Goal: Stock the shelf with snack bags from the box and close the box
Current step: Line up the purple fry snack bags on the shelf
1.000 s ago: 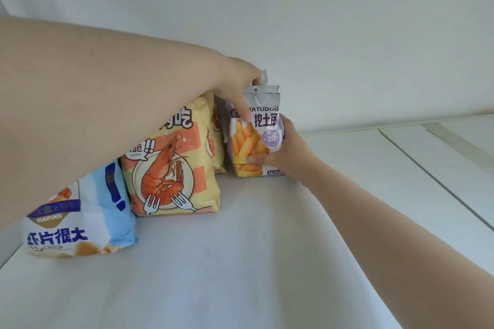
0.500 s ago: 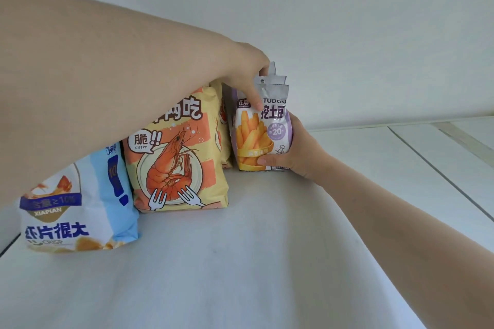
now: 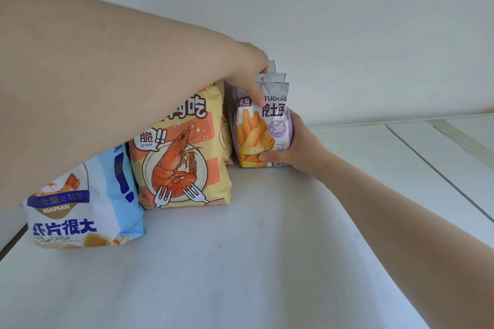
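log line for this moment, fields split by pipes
step: placing fries bag on shelf | left hand: pinches bag top | right hand: grips bag base | bag: upright, right of prawn bag | box: not in view

Single head-worn view, forward and slightly down, close over the white shelf (image 3: 240, 275).

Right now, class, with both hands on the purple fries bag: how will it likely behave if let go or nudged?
The purple fries bag looks puffy and probably light. Tall on a narrow base, it may tip; the left hand holds its crimped top, the right hand its bottom. The film likely crumples.
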A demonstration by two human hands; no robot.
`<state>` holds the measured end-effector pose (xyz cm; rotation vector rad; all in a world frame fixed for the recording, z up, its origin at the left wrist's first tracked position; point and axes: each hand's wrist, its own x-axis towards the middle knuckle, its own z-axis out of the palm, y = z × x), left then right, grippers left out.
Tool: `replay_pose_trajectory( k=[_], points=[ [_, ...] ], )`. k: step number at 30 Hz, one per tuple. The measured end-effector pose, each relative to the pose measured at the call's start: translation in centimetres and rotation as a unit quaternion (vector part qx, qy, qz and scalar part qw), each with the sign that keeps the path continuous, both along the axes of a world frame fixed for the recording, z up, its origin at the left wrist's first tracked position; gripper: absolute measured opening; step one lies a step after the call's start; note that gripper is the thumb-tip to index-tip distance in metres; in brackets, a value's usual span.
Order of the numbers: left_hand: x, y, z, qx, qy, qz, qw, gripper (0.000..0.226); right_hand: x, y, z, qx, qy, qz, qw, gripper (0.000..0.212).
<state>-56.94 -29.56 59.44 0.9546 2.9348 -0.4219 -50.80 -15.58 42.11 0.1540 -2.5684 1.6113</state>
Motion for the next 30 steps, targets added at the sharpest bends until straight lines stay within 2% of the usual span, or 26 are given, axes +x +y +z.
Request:
replay_pose_trajectory(
  k=[4,9,11,17,24,27,30],
  points=[
    [0.4,0.0,0.0,0.001,0.008,0.000,1.000,0.086,0.7,0.0,0.0,-0.008,-0.017,0.004,1.000,0.134],
    [0.5,-0.1,0.1,-0.009,0.012,0.002,1.000,0.087,1.2,0.3,-0.1,0.002,-0.029,-0.006,1.000,0.153],
    [0.9,-0.3,0.3,-0.009,0.014,0.003,1.000,0.089,1.7,0.3,0.4,0.012,-0.034,-0.020,0.999,0.154],
    [4.0,-1.0,1.7,0.010,0.025,-0.004,1.000,0.094,4.7,0.8,2.9,0.058,-0.048,-0.051,0.996,0.140],
    [13.8,-2.3,1.5,0.068,0.028,-0.017,0.997,0.067,13.8,1.8,8.3,0.185,-0.049,-0.103,0.976,0.089],
    [20.5,-2.3,0.9,0.090,0.018,-0.016,0.996,0.040,19.9,1.8,11.1,0.305,-0.059,-0.103,0.945,0.079],
    [27.3,-1.8,0.1,0.107,0.004,-0.009,0.994,0.052,26.2,1.4,13.1,0.427,-0.062,-0.079,0.898,0.074]
  ],
)
